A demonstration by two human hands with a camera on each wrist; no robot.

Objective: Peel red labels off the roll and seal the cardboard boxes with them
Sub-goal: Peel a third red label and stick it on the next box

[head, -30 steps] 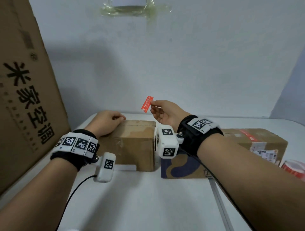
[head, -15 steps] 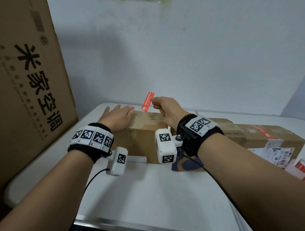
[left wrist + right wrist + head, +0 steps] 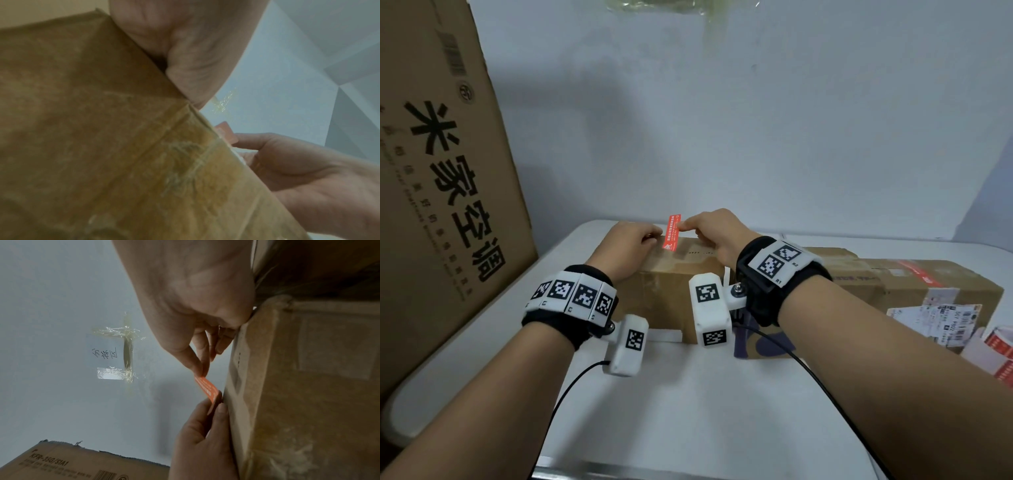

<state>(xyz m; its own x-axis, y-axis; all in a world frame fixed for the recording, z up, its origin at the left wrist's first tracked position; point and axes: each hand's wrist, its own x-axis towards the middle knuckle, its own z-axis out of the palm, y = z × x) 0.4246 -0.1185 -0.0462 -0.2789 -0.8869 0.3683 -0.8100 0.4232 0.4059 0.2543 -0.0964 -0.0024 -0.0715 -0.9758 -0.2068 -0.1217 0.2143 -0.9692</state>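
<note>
at the box point(image 3: 674, 274) top's far edge, the red label point(image 3: 671, 233) runs 12-to-6; right hand point(image 3: 717, 233) pinches its upper end, left hand point(image 3: 628, 245) pinches its lower end.

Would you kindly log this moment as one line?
right hand: pinches red label | left hand: touches label's other end | cardboard box: label at top edge

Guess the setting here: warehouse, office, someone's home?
Likely a small parcel packing or sorting corner, not a home. Used cardboard boxes with shipping labels sit on a plain white table, a roll of red labels lies at the right, and a handwritten sign is taped to the bare wall.
</note>
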